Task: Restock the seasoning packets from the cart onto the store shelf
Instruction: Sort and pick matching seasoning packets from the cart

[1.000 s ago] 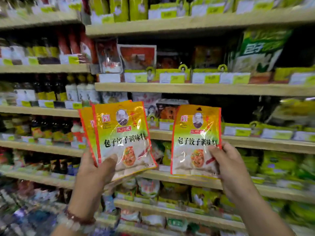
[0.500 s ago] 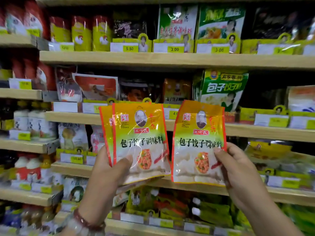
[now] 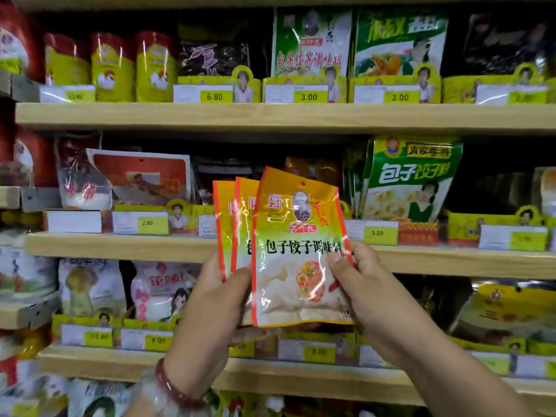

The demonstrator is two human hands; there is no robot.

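Three orange-and-yellow seasoning packets (image 3: 296,251) are fanned together upright in front of the middle wooden shelf (image 3: 120,246). My left hand (image 3: 216,299) grips the two rear packets (image 3: 233,224) at their lower left, thumb on the front. My right hand (image 3: 361,284) pinches the front packet at its right edge, thumb over the print. A green packet with the same lettering (image 3: 311,43) stands on the upper shelf (image 3: 270,115). The cart is out of view.
Shelves run across the whole view, packed with sauce pouches, red-and-yellow bags (image 3: 111,67) and a green dumpling-flour bag (image 3: 410,179). Yellow price-tag holders (image 3: 310,94) line each shelf edge. A dark gap lies behind the packets on the middle shelf.
My right hand brought its packet left, so it now overlaps the two in my left hand. The view rose, showing higher shelves.
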